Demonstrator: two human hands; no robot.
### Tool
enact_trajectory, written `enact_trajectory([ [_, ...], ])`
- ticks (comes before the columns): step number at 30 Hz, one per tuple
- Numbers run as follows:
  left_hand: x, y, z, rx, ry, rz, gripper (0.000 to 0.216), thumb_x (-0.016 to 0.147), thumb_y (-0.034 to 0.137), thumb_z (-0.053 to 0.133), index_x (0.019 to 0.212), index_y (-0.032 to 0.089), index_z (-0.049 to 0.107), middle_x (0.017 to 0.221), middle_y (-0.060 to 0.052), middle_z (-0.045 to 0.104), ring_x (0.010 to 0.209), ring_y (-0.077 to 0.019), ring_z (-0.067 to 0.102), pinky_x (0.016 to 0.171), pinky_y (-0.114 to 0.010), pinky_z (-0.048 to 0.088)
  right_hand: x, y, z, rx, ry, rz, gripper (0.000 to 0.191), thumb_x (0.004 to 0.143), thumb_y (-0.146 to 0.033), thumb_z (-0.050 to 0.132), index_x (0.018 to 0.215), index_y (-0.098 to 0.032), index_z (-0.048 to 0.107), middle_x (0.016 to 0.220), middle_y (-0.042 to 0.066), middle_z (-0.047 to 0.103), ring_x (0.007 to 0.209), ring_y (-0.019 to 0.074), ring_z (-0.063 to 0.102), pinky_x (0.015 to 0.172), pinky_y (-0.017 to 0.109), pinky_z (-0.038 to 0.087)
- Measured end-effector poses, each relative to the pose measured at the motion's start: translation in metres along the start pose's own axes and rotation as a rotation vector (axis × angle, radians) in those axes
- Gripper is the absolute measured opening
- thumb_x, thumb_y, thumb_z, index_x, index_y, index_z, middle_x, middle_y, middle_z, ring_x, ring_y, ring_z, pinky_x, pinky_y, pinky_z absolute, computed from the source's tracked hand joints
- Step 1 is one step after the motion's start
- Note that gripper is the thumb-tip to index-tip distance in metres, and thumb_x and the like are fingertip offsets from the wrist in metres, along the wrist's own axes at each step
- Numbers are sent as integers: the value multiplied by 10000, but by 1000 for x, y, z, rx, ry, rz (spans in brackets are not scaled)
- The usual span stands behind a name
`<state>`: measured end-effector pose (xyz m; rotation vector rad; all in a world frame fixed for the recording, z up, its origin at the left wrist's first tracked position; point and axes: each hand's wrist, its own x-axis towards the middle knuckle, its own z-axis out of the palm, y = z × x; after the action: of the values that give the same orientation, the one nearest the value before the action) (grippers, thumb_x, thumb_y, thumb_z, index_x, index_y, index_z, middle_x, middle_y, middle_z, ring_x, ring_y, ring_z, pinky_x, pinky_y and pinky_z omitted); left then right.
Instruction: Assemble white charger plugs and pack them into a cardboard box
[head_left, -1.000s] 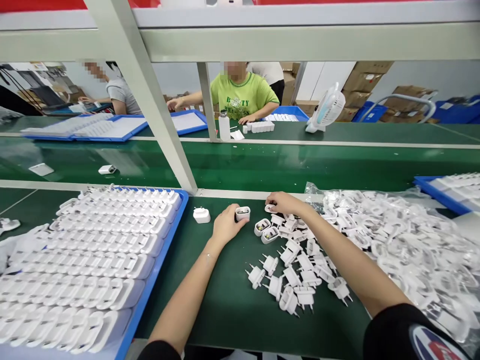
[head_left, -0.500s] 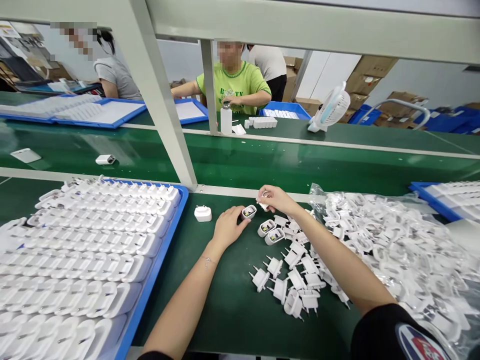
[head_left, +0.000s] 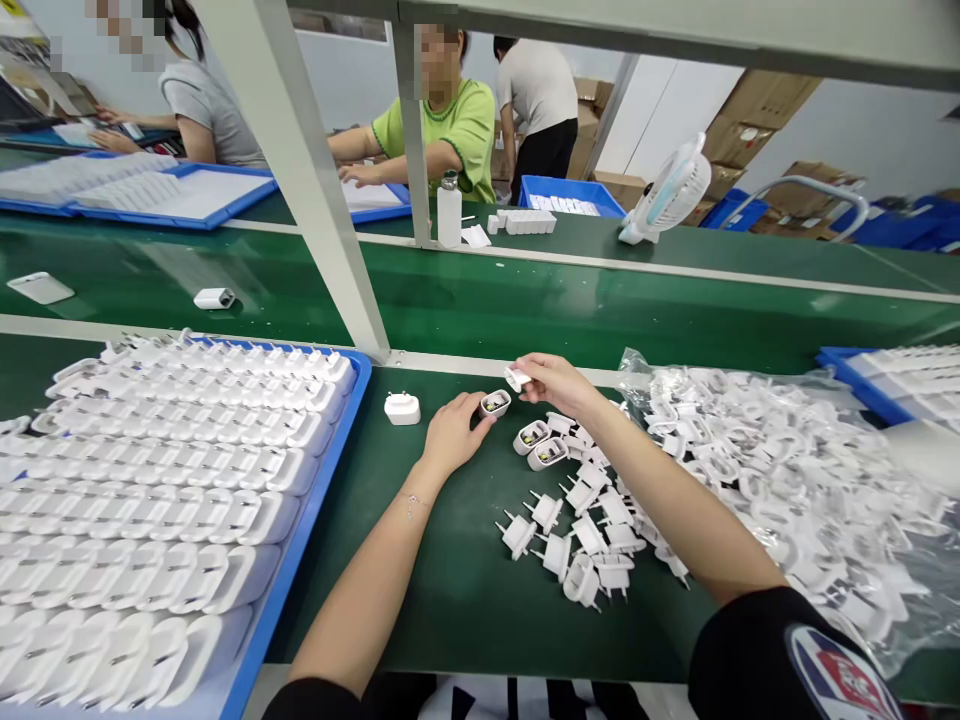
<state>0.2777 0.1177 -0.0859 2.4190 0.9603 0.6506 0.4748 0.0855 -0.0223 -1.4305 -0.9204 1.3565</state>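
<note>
- An open charger shell [head_left: 495, 403] sits tilted just above the green mat [head_left: 450, 610], near the far edge of the bench, pinched between the fingertips of the left hand [head_left: 450, 435], which is closed narrowly on it.
- The right hand [head_left: 559, 380] is just beside it, its fingers closed on a small white piece [head_left: 517, 378] that hangs close over the shell's open mouth.
- Two more open shells [head_left: 540, 444] lie on the mat just under the right wrist.
- A loose heap of white plug pieces [head_left: 585, 530] with metal prongs spreads below the right forearm.
- A closed white charger [head_left: 402, 407] stands alone to the left of the left hand.
- On the left, a blue tray [head_left: 315, 490] is packed with rows of white shells.
- On the right, a clear plastic bag [head_left: 750, 460] spills white parts across the mat.
- Beyond the bench edge runs a glossy green conveyor belt [head_left: 525, 310], crossed by a pale slanting frame post [head_left: 300, 180].
- Across it, a person in a green shirt [head_left: 457, 125] works at a tray; a white bottle [head_left: 448, 210], a small fan [head_left: 667, 195] and stacked cardboard boxes [head_left: 765, 100] stand around.
</note>
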Motion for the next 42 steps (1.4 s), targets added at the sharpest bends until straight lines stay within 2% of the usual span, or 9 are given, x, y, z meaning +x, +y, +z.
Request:
enact_trajectory([
  [2, -1, 0, 0, 2, 2, 0, 274, 870, 342, 508, 1111, 216, 537, 942, -29, 584, 752, -159, 554, 665, -271, 422, -1, 2, -2, 20, -83, -22, 360, 648, -365, 752, 912, -163, 614, 673, -10, 614, 557, 93, 598, 622, 245, 520],
  [4, -1, 0, 0, 0, -2, -6, 276, 869, 339, 509, 1114, 215, 537, 943, -30, 584, 748, -158, 552, 658, -270, 419, -1, 4, -2, -68, -119, -71, 388, 635, -305, 756, 964, -162, 608, 751, 9, 637, 629, 122, 623, 663, 276, 522],
  [9, 1, 0, -1, -29, -9, -6, 288, 856, 302, 522, 1126, 205, 539, 901, -28, 571, 713, -151, 535, 637, -268, 408, -5, 5, 4, -693, -21, -515, 137, 746, -277, 628, 823, -164, 629, 842, 42, 625, 729, 151, 574, 695, 289, 467],
  [12, 3, -2, -1, -44, -15, -9, 226, 846, 291, 529, 1045, 190, 567, 843, -20, 553, 679, -146, 519, 613, -266, 394, -7, 1, 9, -895, -51, -629, 93, 764, -221, 575, 838, -176, 608, 862, 33, 635, 771, 156, 565, 696, 265, 438],
  [16, 3, -4, -1, -66, -19, -10, 197, 843, 296, 528, 1005, 194, 577, 823, -11, 542, 670, -142, 509, 614, -264, 392, -8, -3, 12, -938, -137, -647, 137, 791, -207, 544, 899, -178, 623, 859, 26, 657, 774, 155, 580, 704, 254, 422],
  [20, 2, -4, -2, -98, -34, -2, 275, 843, 295, 523, 1104, 213, 559, 855, -6, 543, 666, -136, 497, 626, -264, 401, -8, -4, 12, -971, -190, -674, 163, 862, -246, 501, 872, -168, 645, 879, 61, 663, 827, 178, 586, 736, 274, 422],
  [26, 1, -4, -2, -119, -35, -10, 316, 838, 291, 521, 1147, 231, 554, 853, -4, 545, 654, -134, 487, 631, -267, 402, -5, -1, 14, -1035, -178, -595, 157, 858, -206, 507, 878, -165, 657, 861, 65, 661, 799, 181, 586, 710, 273, 419],
  [36, 3, -3, -2, -128, -43, -11, 287, 838, 293, 519, 1112, 219, 565, 868, -12, 549, 655, -135, 490, 628, -268, 405, -5, 4, 13, -1056, -178, -615, 193, 864, -181, 467, 908, -177, 655, 901, 58, 659, 829, 182, 585, 730, 272, 414],
  [42, 2, -1, -3, -183, -28, -9, 287, 831, 280, 521, 1108, 211, 551, 931, -23, 570, 686, -135, 503, 676, -276, 416, -3, -9, 19, -1287, -167, -432, 136, 815, -222, 534, 829, -183, 663, 828, 73, 669, 768, 202, 583, 618, 264, 354],
])
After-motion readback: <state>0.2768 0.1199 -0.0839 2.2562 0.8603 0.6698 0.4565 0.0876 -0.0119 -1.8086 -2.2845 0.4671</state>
